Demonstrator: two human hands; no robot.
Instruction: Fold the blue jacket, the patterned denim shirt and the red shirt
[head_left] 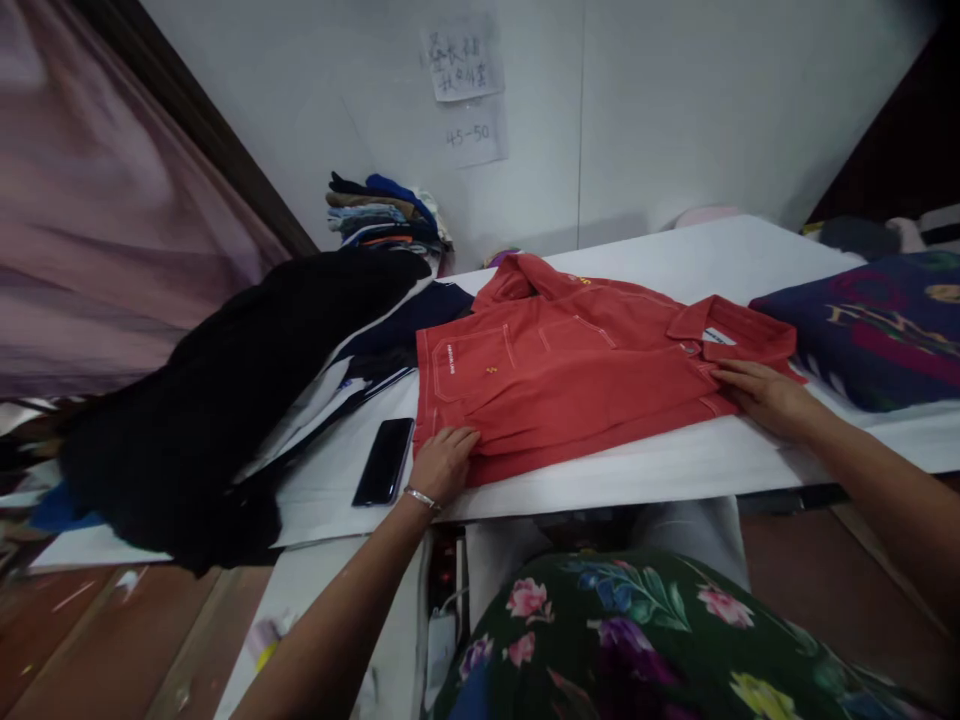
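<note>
A red collared shirt with white stitching and pockets lies on the white table in front of me, its near side folded over lengthwise. At the hem, on the left, my left hand is closed on the near corner of the cloth; its thumb is hidden. My right hand rests at the other end, beside the collar, with its fingers stretched out along the fabric. A black phone lies just left of my left hand.
Black clothing is heaped at the left over other garments. Folded clothes are stacked behind it by the wall. Dark blue printed clothing lies at the right of the white table. Handwritten papers hang on the wall.
</note>
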